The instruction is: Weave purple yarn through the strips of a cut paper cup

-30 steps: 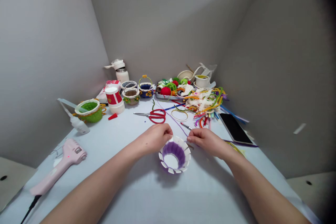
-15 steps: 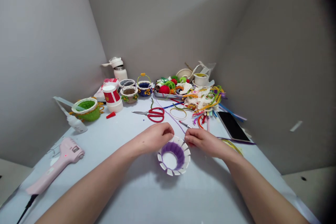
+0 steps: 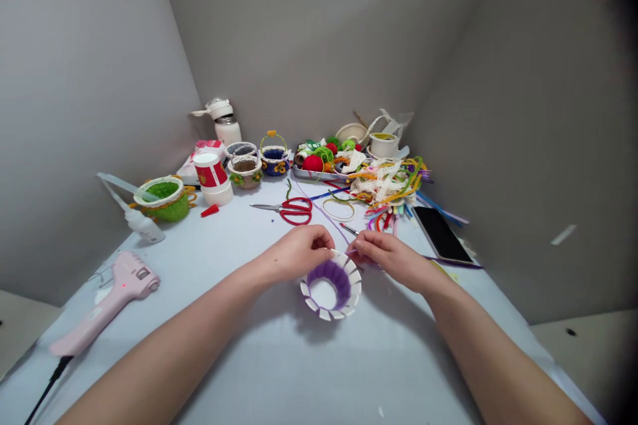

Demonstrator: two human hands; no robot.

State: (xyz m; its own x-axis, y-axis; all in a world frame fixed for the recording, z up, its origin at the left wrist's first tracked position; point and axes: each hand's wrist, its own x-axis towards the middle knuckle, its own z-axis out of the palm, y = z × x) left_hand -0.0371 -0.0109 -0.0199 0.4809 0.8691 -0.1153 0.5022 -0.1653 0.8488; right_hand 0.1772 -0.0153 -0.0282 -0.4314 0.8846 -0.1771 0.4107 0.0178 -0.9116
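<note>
A white paper cup [image 3: 355, 285] with its wall cut into strips is tilted over the table, purple yarn [image 3: 339, 277] woven round its inner lower part. My left hand [image 3: 305, 251] pinches the cup's far rim between thumb and fingers. At the cup's right side, my right hand [image 3: 381, 254] is closed on the purple yarn, which runs between its fingertips near the strips. A long thin strand of the same yarn lies on the table beyond the hands. Behind my right hand lies a pen-like tool [image 3: 349, 228].
Red-handled scissors [image 3: 296, 211] and a gold ring [image 3: 339, 210] lie ahead. A pink glue gun [image 3: 107, 302] and a glue bottle [image 3: 143, 226] are left. Small baskets [image 3: 245, 172], a yarn tray [image 3: 319, 174] and a yarn pile [image 3: 383, 184] stand behind; a phone [image 3: 441, 234] is right.
My right hand's fingers have shifted slightly, and purple yarn now shows between them. My left hand still holds the rim. The whole view has moved a little.
</note>
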